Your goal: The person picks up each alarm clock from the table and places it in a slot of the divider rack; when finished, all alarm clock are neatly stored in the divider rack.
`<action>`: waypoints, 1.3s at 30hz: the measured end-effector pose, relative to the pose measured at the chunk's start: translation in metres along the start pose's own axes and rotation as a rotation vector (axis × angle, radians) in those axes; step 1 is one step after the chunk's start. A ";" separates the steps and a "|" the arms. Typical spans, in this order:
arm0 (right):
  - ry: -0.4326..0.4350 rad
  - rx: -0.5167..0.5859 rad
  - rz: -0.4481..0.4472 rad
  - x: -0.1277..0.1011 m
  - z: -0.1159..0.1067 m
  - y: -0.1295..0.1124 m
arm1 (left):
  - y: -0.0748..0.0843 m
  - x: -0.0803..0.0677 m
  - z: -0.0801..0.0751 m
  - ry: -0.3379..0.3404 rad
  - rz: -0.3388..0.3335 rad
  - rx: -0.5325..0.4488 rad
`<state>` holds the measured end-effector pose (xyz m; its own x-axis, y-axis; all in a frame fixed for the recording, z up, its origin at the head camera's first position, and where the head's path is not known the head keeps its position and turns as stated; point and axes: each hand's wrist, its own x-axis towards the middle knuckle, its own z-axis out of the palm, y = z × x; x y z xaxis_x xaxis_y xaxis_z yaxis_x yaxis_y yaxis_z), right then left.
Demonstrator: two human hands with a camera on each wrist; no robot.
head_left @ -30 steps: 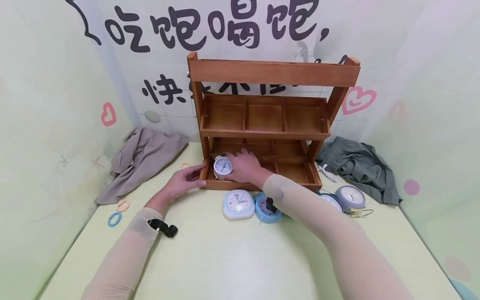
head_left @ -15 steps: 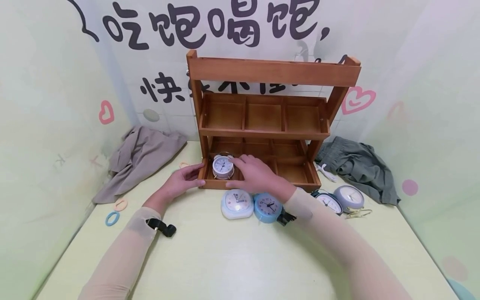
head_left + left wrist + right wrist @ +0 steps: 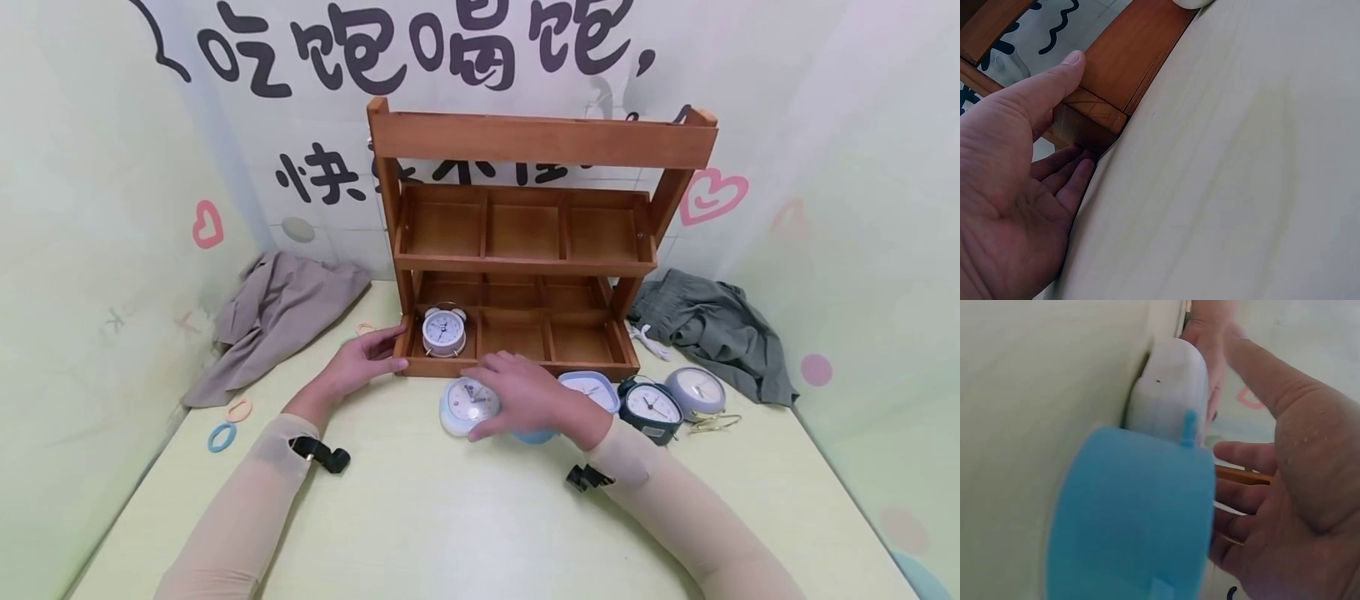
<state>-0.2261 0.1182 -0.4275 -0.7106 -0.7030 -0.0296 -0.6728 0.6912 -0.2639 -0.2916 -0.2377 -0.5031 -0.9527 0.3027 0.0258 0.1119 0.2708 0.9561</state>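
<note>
A brown wooden rack (image 3: pixel 517 265) with two tiers of compartments stands at the back. My left hand (image 3: pixel 358 365) holds its lower left front corner, thumb (image 3: pixel 1054 81) on top and fingers against the side. A white twin-bell alarm clock (image 3: pixel 444 332) stands upright in the lower front left compartment. Above the table, my right hand (image 3: pixel 521 398) hovers over a white-and-blue alarm clock (image 3: pixel 459 408) and a round blue alarm clock (image 3: pixel 1132 512), its fingers loosely spread with nothing between them. The hand hides most of the round blue clock in the head view.
To the right lie a light-blue square clock (image 3: pixel 595 386), a dark green twin-bell clock (image 3: pixel 652 406) and a lavender clock (image 3: pixel 696 388). Brown cloth (image 3: pixel 281 317) and dark grey cloth (image 3: pixel 712 333) flank the rack. A blue ring (image 3: pixel 222 437) lies at left.
My right hand has let go of the twin-bell alarm clock in the compartment and moved down and toward me over the clocks on the table. My left hand stays at the rack's corner.
</note>
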 end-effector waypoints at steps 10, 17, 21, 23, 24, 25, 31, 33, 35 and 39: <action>-0.054 0.038 0.043 -0.001 0.018 0.001 | -0.004 -0.003 0.004 -0.008 0.018 -0.013; -0.033 0.050 0.021 0.000 0.020 0.003 | -0.001 -0.002 0.003 -0.007 0.008 -0.009; -0.026 0.023 -0.019 0.002 0.021 0.004 | 0.000 -0.002 0.003 0.004 0.006 -0.005; -0.027 0.007 -0.033 0.003 0.021 0.004 | -0.001 -0.002 0.002 0.005 0.009 -0.002; -0.027 0.000 -0.036 0.003 0.021 0.003 | -0.001 -0.001 0.002 0.007 0.007 -0.002; -0.028 0.001 -0.038 0.003 0.021 0.003 | -0.001 -0.001 0.002 0.006 0.010 -0.001; -0.026 -0.020 -0.061 0.003 0.021 0.003 | 0.001 0.001 0.002 0.002 0.024 0.014; -0.028 -0.029 -0.068 0.003 0.018 0.002 | 0.002 0.001 0.001 0.003 0.023 0.018; -0.033 -0.030 -0.065 0.002 0.014 0.000 | 0.002 0.001 0.002 0.005 0.021 0.024; -0.030 -0.007 -0.038 0.000 -0.005 -0.001 | 0.001 0.001 0.002 0.006 0.016 0.017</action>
<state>-0.2271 0.1183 -0.4224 -0.6783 -0.7332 -0.0483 -0.7005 0.6652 -0.2584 -0.2915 -0.2354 -0.5023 -0.9525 0.3016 0.0431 0.1320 0.2811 0.9506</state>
